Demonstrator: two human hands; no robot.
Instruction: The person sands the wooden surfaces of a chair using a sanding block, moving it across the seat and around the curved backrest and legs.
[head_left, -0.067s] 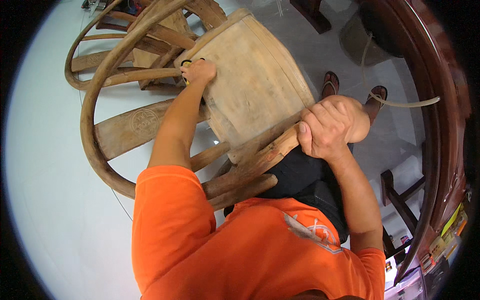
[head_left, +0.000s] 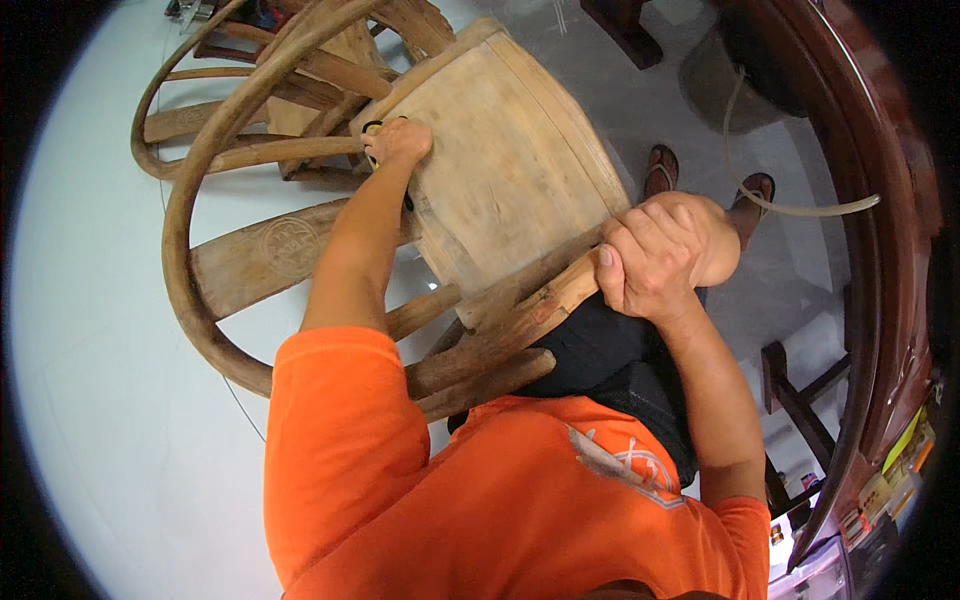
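Note:
A worn wooden armchair (head_left: 500, 160) with a rounded back rail lies tilted in front of me, its pale seat facing up. At the seat's back left edge, my left hand (head_left: 402, 143) is closed around a small yellow-and-black tool (head_left: 374, 129). Most of that tool is hidden under my fingers, so its kind does not show. My right hand (head_left: 655, 255) wraps the front end of the chair's near armrest (head_left: 540, 308), beside my bare knee. A carved round emblem (head_left: 290, 246) marks the chair's back slat.
Another wooden chair (head_left: 190, 120) with a curved back stands at the far left. A dark red polished wooden edge (head_left: 885, 300) curves along the right side. Near it are a dark bucket (head_left: 735, 85) and a pale hose (head_left: 800, 209). A thin cord (head_left: 243, 408) crosses the light floor.
My left forearm has shifted very slightly to the right. The chair and my right hand look the same.

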